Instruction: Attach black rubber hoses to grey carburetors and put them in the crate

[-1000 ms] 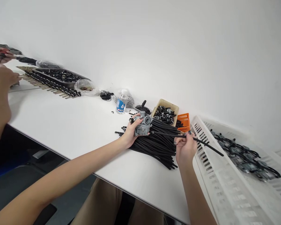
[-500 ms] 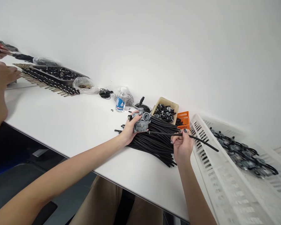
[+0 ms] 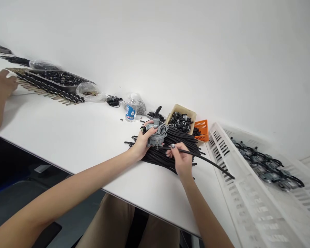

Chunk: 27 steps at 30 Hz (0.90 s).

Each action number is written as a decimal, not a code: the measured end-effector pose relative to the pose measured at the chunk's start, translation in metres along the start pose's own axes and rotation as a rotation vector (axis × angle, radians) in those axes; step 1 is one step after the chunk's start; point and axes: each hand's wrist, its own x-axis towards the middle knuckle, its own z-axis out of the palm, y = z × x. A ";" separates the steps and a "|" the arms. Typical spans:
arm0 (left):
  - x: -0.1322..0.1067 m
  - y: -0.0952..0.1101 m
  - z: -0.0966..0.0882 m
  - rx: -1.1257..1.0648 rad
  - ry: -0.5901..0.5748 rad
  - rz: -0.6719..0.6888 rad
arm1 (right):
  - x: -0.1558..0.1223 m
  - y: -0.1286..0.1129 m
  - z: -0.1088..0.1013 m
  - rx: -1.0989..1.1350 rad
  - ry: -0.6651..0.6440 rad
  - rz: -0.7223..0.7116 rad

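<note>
My left hand [image 3: 142, 142] is closed around a grey metal carburetor [image 3: 157, 135], held just above the table with its round bore facing right. A black rubber cap stands up from its top. Between the thumb and fingers of my right hand [image 3: 181, 157] is a black rubber hose [image 3: 209, 160]. One end of the hose lies at the carburetor's lower right side; whether it is pushed onto a fitting I cannot tell. Its free end points right and down. Beneath both hands spreads a pile of similar black hoses [image 3: 155, 159].
Behind stand a beige bin [image 3: 193, 119] of black parts, an orange basket [image 3: 203, 130] and a clear bottle [image 3: 131, 109]. A white crate [image 3: 227, 165] on the right holds several carburetors. Leftward are a metal tray [image 3: 57, 82] of small parts and a co-worker's hand [image 3: 1, 86].
My right hand has slid left along the hose, closer to the carburetor, and the free end has dipped. My left hand still holds the carburetor. One of the co-worker's hands has left view.
</note>
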 end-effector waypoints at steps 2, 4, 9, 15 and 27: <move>0.000 0.001 0.000 -0.012 -0.008 0.004 | 0.002 -0.003 -0.009 0.039 0.123 -0.037; 0.000 0.000 0.000 -0.011 -0.013 0.007 | 0.003 -0.003 -0.013 0.068 0.152 -0.025; -0.003 -0.006 0.000 0.038 -0.011 0.022 | -0.003 0.005 0.002 -0.004 -0.055 0.065; -0.007 -0.007 0.002 0.034 0.017 0.022 | -0.006 0.006 0.002 -0.157 -0.079 0.077; -0.008 -0.007 0.005 0.005 0.017 -0.005 | -0.008 0.000 0.000 -0.014 -0.249 0.117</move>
